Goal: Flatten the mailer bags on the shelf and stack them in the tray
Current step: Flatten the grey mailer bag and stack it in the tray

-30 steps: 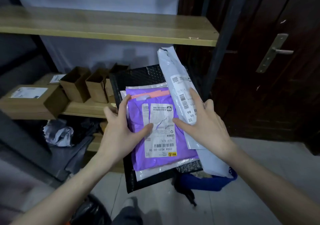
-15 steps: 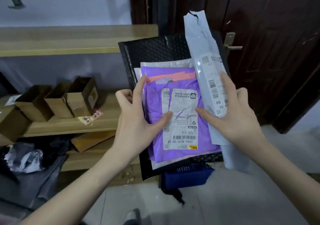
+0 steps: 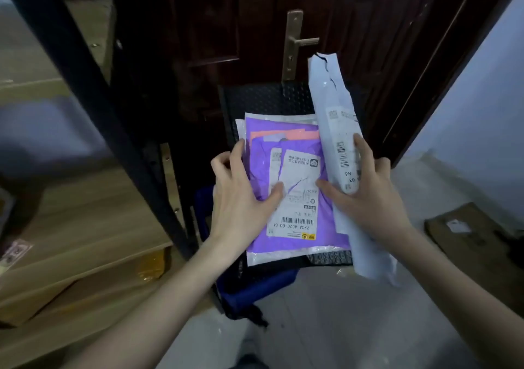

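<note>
Fingers point(image 3: 236, 156) of the left hand point(image 3: 241, 198) curl round the left edge of a stack of mailers, thumb pressed flat on the white shipping label point(image 3: 295, 195) of the top one, a crinkled purple plastic mailer bag point(image 3: 286, 187). The right hand point(image 3: 368, 195) mirrors it: thumb on the purple bag's right side, fingers wrapped over a long, narrow pale-grey plastic mailer bag point(image 3: 337, 130) that lies along the stack's right edge and overhangs it at both ends. So both hands are grasping, not released.

Under the purple bag a white plastic mailer point(image 3: 279, 255) shows as a rim, and beneath that a black bubble-textured mailer point(image 3: 266, 99) forms the base. The whole bundle is held in the air in front of a dark brown wooden door point(image 3: 226, 28) with a brass lever handle point(image 3: 297, 42), to the right of the black metal shelf post point(image 3: 93, 90). Directly below it is a blue plastic tray point(image 3: 255, 283), only partly visible; I cannot tell whether the stack's underside touches it.

As I judge it, the flattening is largely done: the purple, white and black bags lie flat and roughly squared. The grey one is creased and torn at its top and sits askew. What is left is lowering the bundle into the blue tray and letting go. The pale wooden shelf boards point(image 3: 85, 221) at the left show no further mailers in the part that is in view. A flattened brown cardboard piece point(image 3: 467, 235) lies on the floor at right.
</note>
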`<state>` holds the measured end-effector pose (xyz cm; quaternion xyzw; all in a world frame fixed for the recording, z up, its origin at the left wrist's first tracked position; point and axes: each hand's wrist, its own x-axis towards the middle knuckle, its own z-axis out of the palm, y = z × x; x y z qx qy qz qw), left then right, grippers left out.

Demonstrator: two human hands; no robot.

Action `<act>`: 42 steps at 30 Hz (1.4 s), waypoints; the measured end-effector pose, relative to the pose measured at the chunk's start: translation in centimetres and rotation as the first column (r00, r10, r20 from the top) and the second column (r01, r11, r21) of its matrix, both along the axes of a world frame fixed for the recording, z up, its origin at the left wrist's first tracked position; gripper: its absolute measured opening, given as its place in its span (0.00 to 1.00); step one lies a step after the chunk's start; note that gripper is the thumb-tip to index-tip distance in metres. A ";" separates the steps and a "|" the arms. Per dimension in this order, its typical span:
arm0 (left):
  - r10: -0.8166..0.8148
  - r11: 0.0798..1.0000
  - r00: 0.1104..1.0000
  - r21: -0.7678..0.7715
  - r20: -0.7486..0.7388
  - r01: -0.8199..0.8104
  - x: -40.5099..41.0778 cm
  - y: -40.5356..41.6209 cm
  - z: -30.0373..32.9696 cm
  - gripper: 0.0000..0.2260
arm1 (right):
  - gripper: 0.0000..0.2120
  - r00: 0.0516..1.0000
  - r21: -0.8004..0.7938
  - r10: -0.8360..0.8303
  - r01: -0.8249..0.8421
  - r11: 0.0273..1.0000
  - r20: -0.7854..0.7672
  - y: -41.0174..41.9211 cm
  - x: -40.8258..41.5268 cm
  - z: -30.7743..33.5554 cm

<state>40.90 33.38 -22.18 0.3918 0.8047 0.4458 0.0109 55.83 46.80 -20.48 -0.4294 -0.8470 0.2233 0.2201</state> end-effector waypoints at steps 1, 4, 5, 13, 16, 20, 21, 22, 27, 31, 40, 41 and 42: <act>0.003 1.000 1.000 -0.008 0.022 -0.003 -0.8 1.5 -0.7 0.41 | 0.47 1.000 -0.019 -0.014 0.014 1.000 0.000 1.2 -0.8 -0.6; 0.019 0.998 0.997 -0.054 0.071 -0.015 -3.1 5.5 -3.1 0.40 | 0.47 0.999 -0.180 -0.037 0.033 0.983 -0.015 4.7 -3.1 -2.7; 0.029 0.997 0.996 -0.072 0.089 -0.022 -3.8 6.6 -3.9 0.40 | 0.45 0.999 -0.251 -0.040 0.034 0.967 -0.022 5.8 -3.9 -3.5; 0.188 0.961 0.959 -0.240 0.212 -0.135 -8.8 12.4 -13.9 0.40 | 0.32 0.988 -0.558 0.155 -0.120 0.821 0.015 14.9 -9.9 -12.6; 0.296 0.926 0.917 -0.318 0.269 -0.206 -10.1 13.7 -19.5 0.40 | 0.36 0.946 -0.647 0.312 -0.182 0.740 0.091 18.0 -12.7 -18.4; 0.429 0.857 0.851 -0.433 0.304 -0.278 -11.7 16.0 -29.0 0.37 | 0.36 0.902 -0.681 0.409 -0.211 0.701 0.142 20.8 -17.0 -28.6; 0.461 0.834 0.834 -0.471 0.305 -0.289 -12.2 16.5 -31.5 0.36 | 0.36 0.897 -0.687 0.420 -0.220 0.693 0.137 21.2 -17.9 -31.5; 0.486 0.813 0.821 -0.500 0.300 -0.299 -12.8 16.9 -34.2 0.36 | 0.35 0.895 -0.687 0.426 -0.226 0.690 0.133 21.5 -18.8 -34.5; 0.489 0.790 0.841 -0.525 0.232 -0.315 -16.7 17.7 -49.4 0.36 | 0.35 0.888 -0.666 0.443 -0.255 0.701 0.125 23.0 -22.9 -51.2; 0.483 0.772 0.847 -0.563 0.221 -0.294 -19.1 17.4 -61.6 0.36 | 0.36 0.876 -0.685 0.466 -0.264 0.679 0.123 22.9 -24.7 -65.1; 0.511 0.721 0.752 -0.684 0.417 -0.111 -18.8 15.4 -80.9 0.35 | 0.42 0.772 -0.770 0.581 -0.199 0.607 0.258 20.9 -24.4 -85.5; 0.511 0.720 0.741 -0.688 0.436 -0.091 -18.7 15.3 -82.1 0.36 | 0.42 0.756 -0.771 0.597 -0.202 0.605 0.270 20.6 -24.2 -86.5; 0.510 0.720 0.731 -0.690 0.453 -0.074 -18.6 15.1 -83.1 0.36 | 0.43 0.742 -0.772 0.612 -0.210 0.600 0.274 20.5 -23.9 -87.3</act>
